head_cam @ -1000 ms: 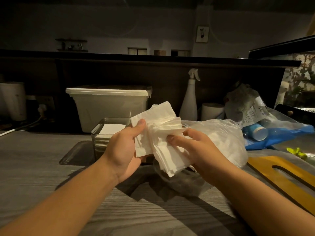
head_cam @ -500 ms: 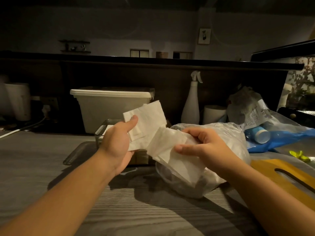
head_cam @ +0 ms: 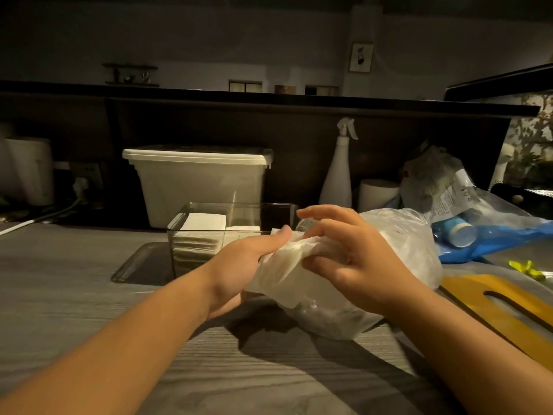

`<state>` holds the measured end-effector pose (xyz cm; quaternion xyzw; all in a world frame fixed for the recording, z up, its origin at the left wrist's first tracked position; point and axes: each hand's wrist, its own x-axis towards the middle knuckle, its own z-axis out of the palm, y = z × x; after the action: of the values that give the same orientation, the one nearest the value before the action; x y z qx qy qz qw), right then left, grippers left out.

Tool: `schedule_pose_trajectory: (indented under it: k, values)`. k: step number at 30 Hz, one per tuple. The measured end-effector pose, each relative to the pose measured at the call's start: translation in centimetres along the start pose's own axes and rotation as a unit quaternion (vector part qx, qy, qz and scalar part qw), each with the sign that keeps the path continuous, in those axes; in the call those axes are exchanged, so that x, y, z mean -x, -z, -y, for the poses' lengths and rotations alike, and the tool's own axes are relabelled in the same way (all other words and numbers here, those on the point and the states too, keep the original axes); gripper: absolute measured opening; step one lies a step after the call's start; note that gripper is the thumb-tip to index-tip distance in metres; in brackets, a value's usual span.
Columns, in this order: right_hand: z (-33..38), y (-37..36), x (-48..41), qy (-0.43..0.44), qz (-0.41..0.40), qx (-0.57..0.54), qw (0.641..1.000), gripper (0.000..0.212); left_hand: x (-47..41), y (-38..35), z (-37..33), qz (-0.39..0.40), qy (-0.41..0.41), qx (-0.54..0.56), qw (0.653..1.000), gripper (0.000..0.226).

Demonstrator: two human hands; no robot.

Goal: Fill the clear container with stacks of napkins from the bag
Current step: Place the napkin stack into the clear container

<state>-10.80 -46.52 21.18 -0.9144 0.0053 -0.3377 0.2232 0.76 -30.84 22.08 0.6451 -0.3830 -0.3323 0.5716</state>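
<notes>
My left hand (head_cam: 239, 265) and my right hand (head_cam: 350, 256) both grip one bunch of white napkins (head_cam: 284, 265) just above the grey counter. The bunch sags between them, folded over. Right behind the bunch lies the clear plastic bag (head_cam: 401, 250) with more napkins inside. The clear container (head_cam: 191, 217) stands behind my left hand; a stack of napkins (head_cam: 203, 223) fills its left side and a lower stack (head_cam: 242, 228) lies beside it.
A white lidded tub (head_cam: 197, 181) stands behind the container, a white spray bottle (head_cam: 338, 175) and a paper roll (head_cam: 378, 193) to the right. Blue packaging (head_cam: 493, 238) and a yellow board (head_cam: 502, 307) lie at right. A clear lid (head_cam: 140, 265) lies left of the container.
The two separate fanned bunches have come together into one. Both hands dropped lower and closer, and the napkins now sag folded between them.
</notes>
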Motion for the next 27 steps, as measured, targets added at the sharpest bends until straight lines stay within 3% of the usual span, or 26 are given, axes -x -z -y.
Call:
schedule_pose_trajectory:
  k: [8, 12, 14, 16, 20, 24, 27]
  values:
    - [0.6, -0.3, 0.2, 0.008, -0.016, -0.008, 1.0, 0.041, -0.5, 0.5, 0.2, 0.071, -0.002, 0.055, 0.996, 0.046]
    - [0.5, -0.1, 0.0, -0.037, -0.08, -0.079, 0.993, 0.045, -0.5, 0.9, 0.1, 0.115, -0.016, 0.104, 0.988, 0.028]
    - [0.3, 0.1, -0.1, -0.082, -0.108, -0.128, 0.982, 0.044, -0.7, 1.3, 0.2, 0.089, -0.027, 0.089, 0.992, 0.041]
    - [0.0, 0.3, -0.3, -0.128, -0.122, -0.158, 0.972, 0.04, -0.9, 1.4, 0.2, 0.012, -0.043, 0.047, 0.998, 0.058]
    - [-0.7, 0.7, -0.5, -0.196, -0.13, -0.231, 0.944, 0.033, -1.3, 1.7, 0.0, -0.036, -0.062, 0.06, 0.996, 0.064]
    - [-0.6, 1.7, -0.7, -0.158, -0.134, -0.285, 0.936, 0.02, -1.3, 2.4, -0.2, -0.061, -0.091, 0.057, 0.992, 0.06]
    - [-0.1, 1.7, -0.3, -0.1, -0.096, -0.274, 0.952, 0.025, -1.2, 2.3, -0.4, -0.075, -0.104, 0.066, 0.99, 0.056]
